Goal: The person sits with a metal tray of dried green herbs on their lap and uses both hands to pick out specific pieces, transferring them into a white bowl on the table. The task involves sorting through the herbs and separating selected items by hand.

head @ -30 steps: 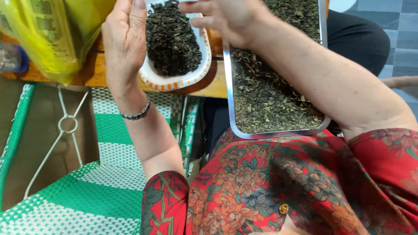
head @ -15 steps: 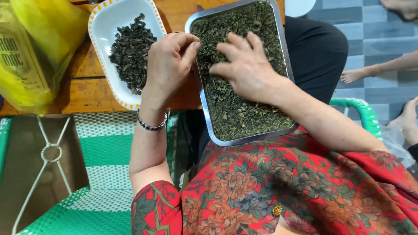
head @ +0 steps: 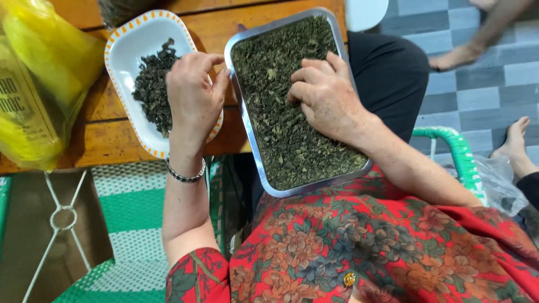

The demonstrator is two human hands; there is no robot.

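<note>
Over white dish (head: 132, 42), left hand (head: 193, 95) now; previously at tray (head: 238, 45).

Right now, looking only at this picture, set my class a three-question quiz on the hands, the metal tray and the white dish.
1. True or false: the right hand rests on the dried green leaves in the rectangular metal tray.
2. The left hand is over which thing? A) the yellow plastic bag B) the white dish with the orange-patterned rim C) the green-and-white woven chair
3. What does the white dish hold?

Key: 1 true. 2 B. 3 a small heap of dark dried leaves.
</note>
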